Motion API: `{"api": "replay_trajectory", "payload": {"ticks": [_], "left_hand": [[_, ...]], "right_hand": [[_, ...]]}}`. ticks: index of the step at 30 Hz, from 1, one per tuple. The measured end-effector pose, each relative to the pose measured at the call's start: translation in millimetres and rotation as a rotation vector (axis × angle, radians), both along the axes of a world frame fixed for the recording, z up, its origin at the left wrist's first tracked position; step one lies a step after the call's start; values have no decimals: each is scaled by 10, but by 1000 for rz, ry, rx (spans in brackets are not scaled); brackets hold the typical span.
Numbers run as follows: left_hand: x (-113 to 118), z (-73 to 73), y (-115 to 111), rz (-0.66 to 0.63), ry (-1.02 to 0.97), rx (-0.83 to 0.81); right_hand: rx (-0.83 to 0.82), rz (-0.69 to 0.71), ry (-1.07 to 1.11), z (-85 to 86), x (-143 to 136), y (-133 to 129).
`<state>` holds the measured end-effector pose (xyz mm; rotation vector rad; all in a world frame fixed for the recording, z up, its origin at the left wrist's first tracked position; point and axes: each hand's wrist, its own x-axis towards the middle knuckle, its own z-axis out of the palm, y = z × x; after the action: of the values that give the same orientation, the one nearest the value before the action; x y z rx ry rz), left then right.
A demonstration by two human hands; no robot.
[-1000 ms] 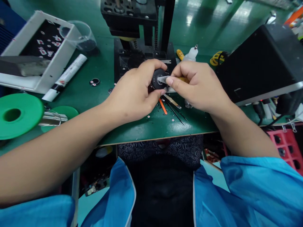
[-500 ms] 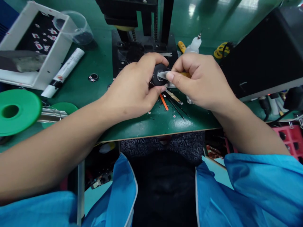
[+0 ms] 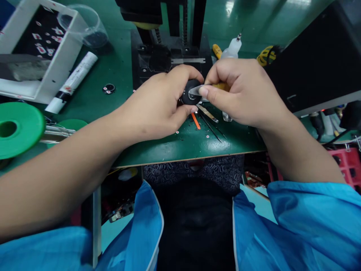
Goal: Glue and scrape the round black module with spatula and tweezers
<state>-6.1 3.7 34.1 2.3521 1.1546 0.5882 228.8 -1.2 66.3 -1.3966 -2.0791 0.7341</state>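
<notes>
My left hand (image 3: 160, 103) grips a small round black part (image 3: 185, 98) between thumb and fingers, its face with a shiny centre turned to the right. In my right hand (image 3: 242, 92), thumb and forefinger pinch a thin, pointed greyish blade-like tool (image 3: 195, 90). Its tip is at the part's shiny centre; whether it touches cannot be made out. Just below the hands lie an orange stick (image 3: 195, 121), a patterned flat strip (image 3: 208, 113) and dark thin-tipped tweezers (image 3: 211, 130). A white needle-tipped bottle (image 3: 234, 47) stands behind my right hand.
Behind the hands stands a black fixture (image 3: 141, 56) with a vertical column. At left are a white box (image 3: 72, 41) of small pieces, a clear cup (image 3: 96, 24), a marker (image 3: 76, 79) and a green spool (image 3: 22, 130). A large black box (image 3: 316, 67) sits at right.
The view has shifted slightly. Both hands keep their hold, with the tool's tip still at the black part's centre; the part looks slightly turned.
</notes>
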Motion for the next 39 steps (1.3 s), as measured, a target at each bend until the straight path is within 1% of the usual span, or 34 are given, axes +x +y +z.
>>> {"api": "replay_trajectory", "payload": {"ticks": [2,5,9,13,17,19,21,23,25,29,34,37,39], "left_hand": [[6,-1,-4,5,-6,11],[18,-20,-22,58,-51,23],[37,-49,-43,102,-72,32],[64,-56,-48,92,-85,-7],[85,-47,-64,125,-163,16],[87,-42,-74,143,-169,25],[85,-36,-79,130,-154,8],[85,-31,-79,110,-160,-9],[89,-28,-79,106,-185,-11],[112,-40,-85,156,-197,5],[135,-49,-82,179,-165,-19],[149,-39,-73,164,-170,-32],[160,-35,-71,153,-168,-39]], "right_hand": [[-10,-9,-2,-1,-17,-8],[-18,-48,17,-33,-51,-33],[14,-61,27,-66,-62,-45],[-26,-33,21,-47,-57,-30],[-35,-73,81,-45,-99,-32],[-40,-88,98,-50,-115,-35],[-55,-88,89,-53,-114,-33],[-52,-76,83,-59,-98,-30],[-12,-59,93,-75,-78,-29],[47,-43,97,-126,-44,-29],[62,-18,86,-154,-1,-7],[71,-12,75,-145,12,2],[49,-15,75,-142,13,4]]}}
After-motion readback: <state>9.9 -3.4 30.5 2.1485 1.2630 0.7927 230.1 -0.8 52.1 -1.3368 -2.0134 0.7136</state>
